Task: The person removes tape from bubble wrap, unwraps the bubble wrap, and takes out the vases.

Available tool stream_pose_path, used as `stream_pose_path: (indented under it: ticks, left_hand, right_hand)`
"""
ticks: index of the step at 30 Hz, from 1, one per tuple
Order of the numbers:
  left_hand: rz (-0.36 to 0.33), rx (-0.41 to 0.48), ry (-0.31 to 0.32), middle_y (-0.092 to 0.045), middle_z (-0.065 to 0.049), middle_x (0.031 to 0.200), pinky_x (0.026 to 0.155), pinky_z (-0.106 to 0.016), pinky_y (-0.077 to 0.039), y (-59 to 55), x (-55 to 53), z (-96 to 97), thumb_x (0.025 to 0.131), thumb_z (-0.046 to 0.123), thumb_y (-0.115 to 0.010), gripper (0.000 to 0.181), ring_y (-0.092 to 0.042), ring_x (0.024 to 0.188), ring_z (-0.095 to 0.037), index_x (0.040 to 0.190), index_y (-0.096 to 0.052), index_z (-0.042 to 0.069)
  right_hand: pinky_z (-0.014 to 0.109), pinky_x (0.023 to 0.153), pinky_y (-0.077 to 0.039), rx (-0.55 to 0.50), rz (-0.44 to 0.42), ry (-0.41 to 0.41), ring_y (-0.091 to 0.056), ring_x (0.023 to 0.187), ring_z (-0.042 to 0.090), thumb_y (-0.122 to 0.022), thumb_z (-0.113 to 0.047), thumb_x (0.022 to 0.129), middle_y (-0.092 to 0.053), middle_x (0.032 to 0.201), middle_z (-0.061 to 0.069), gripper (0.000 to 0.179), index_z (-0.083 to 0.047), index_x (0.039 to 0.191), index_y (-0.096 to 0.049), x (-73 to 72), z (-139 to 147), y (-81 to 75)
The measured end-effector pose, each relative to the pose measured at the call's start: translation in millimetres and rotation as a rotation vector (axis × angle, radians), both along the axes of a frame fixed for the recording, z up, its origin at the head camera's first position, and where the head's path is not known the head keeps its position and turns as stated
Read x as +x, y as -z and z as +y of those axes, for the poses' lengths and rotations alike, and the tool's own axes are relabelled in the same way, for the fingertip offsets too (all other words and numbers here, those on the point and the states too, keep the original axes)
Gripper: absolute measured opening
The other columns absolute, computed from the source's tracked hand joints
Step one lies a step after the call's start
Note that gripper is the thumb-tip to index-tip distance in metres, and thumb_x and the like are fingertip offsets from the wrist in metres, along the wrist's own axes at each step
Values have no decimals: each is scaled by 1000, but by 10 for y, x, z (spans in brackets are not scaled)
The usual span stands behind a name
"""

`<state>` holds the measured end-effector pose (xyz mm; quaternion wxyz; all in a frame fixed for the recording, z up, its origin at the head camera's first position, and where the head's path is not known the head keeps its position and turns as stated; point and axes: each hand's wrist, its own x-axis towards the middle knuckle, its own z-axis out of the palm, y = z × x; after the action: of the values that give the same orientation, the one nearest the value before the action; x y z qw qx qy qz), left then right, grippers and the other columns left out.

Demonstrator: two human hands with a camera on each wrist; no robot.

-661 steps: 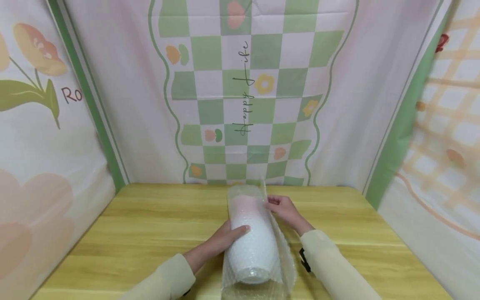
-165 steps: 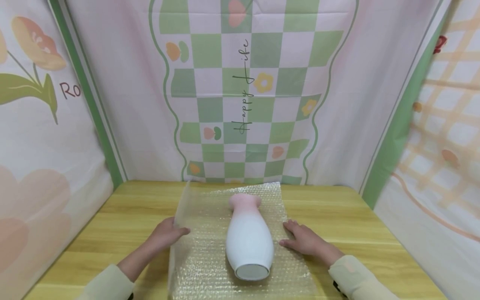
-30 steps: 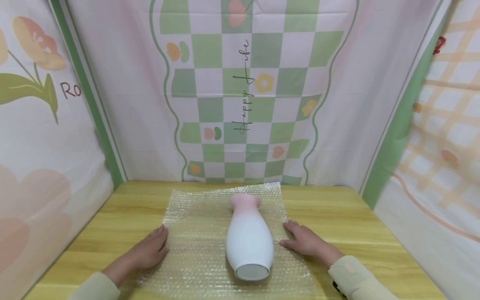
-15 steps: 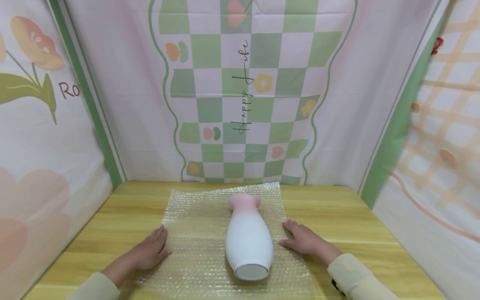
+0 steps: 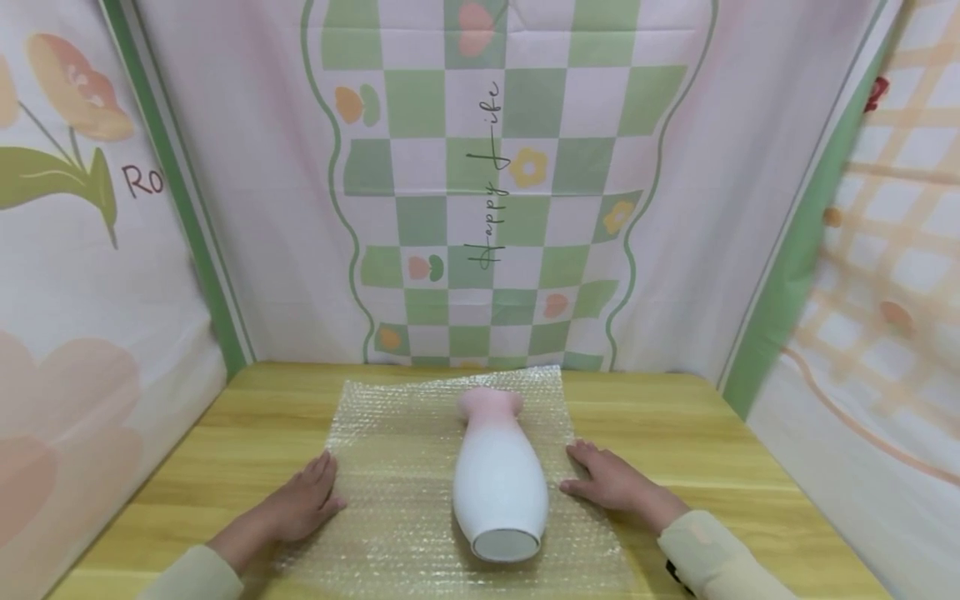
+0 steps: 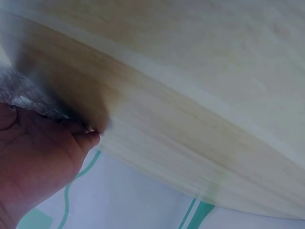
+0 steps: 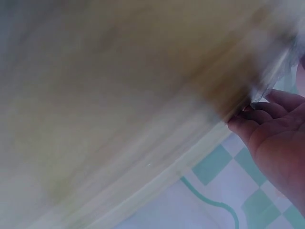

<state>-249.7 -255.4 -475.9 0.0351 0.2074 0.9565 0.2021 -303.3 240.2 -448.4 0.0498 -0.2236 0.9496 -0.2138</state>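
Observation:
A vase (image 5: 500, 479), white with a pink neck, lies on its side on a spread sheet of bubble wrap (image 5: 390, 492). Its neck points to the back and its base faces me. My left hand (image 5: 300, 504) rests on the left edge of the sheet, fingers extended. On the opposite edge lies my right hand (image 5: 611, 479), its fingers also extended and touching the sheet. Neither hand touches the vase. In the left wrist view my hand (image 6: 43, 152) meets crinkled plastic at the table; the right wrist view shows my hand (image 7: 276, 129) at the plastic's edge.
The wooden table (image 5: 675, 417) carries the sheet and vase. Behind it hangs a green-and-white checked curtain (image 5: 480, 225). Patterned cloth walls (image 5: 97, 292) close in the left and right sides.
Bubble wrap once wrapped round the vase now lies unfolded. Its left side, raised earlier, has come down flat, and my left hand moved outward with it. Over the last second almost nothing moves.

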Motion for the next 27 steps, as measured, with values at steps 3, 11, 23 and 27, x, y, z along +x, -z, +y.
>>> stream_pose_path:
  ticks: [3, 11, 23, 27]
  left_hand:
    - [3, -10, 2, -15, -45, 145, 106, -67, -17, -34, 15, 24, 103, 37, -45, 74, -16, 135, -57, 139, -25, -24]
    - [-56, -5, -26, -13, -44, 146, 107, -66, -16, -131, 52, 73, 102, 31, -48, 71, -15, 136, -56, 139, -24, -24]
    - [-63, -4, -24, -13, -45, 145, 107, -66, -17, -190, 84, 102, 102, 30, -49, 70, -15, 135, -57, 138, -24, -25]
    - [-60, -29, -28, -14, -45, 146, 107, -66, -18, -193, 79, 114, 102, 28, -49, 69, -16, 136, -56, 138, -25, -25]
  right_hand:
    - [60, 107, -27, -19, 3, -7, -35, 129, 53, -70, -37, 89, -38, 139, 39, 73, 15, 135, -45, -1, 16, -17]
    - [57, 101, -38, -98, -29, 20, -52, 118, 45, -72, -31, 88, -56, 125, 31, 67, 10, 134, -48, -8, 49, -110]
    - [58, 100, -38, -112, 61, 60, -47, 122, 49, -65, -23, 94, -47, 135, 34, 63, 17, 137, -40, -76, 71, -270]
    - [59, 101, -37, -133, 84, 61, -44, 124, 49, -63, -26, 96, -45, 137, 33, 63, 16, 137, -41, -110, 9, -353]
